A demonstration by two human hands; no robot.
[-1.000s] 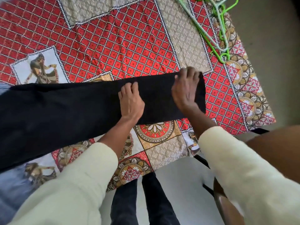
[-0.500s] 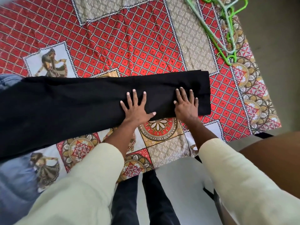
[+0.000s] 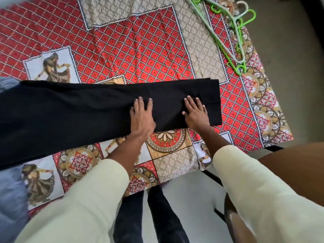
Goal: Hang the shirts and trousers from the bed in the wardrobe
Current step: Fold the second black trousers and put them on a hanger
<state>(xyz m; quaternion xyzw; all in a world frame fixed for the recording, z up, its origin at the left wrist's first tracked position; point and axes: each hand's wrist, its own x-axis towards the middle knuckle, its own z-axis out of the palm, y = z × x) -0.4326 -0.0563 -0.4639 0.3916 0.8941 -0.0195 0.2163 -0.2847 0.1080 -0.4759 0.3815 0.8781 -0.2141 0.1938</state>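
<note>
Black trousers (image 3: 78, 109) lie flat across the bed, their leg ends toward the right. My left hand (image 3: 142, 116) rests palm down on the leg part, fingers straight. To its right, near the hem, my right hand (image 3: 195, 113) presses flat on the same cloth. Several green and pale hangers (image 3: 233, 35) lie in a loose pile at the bed's far right corner, well apart from both hands.
The bed wears a red, beige and white patterned bedspread (image 3: 140, 50). Blue denim (image 3: 10, 186) lies at the left edge under the trousers. A brown chair (image 3: 289, 165) stands at the lower right, and my legs stand on the grey floor (image 3: 189, 195).
Both hands slid back from the trousers' far edge toward me and flattened out, fingers now straight on the cloth. The trousers lie smoother.
</note>
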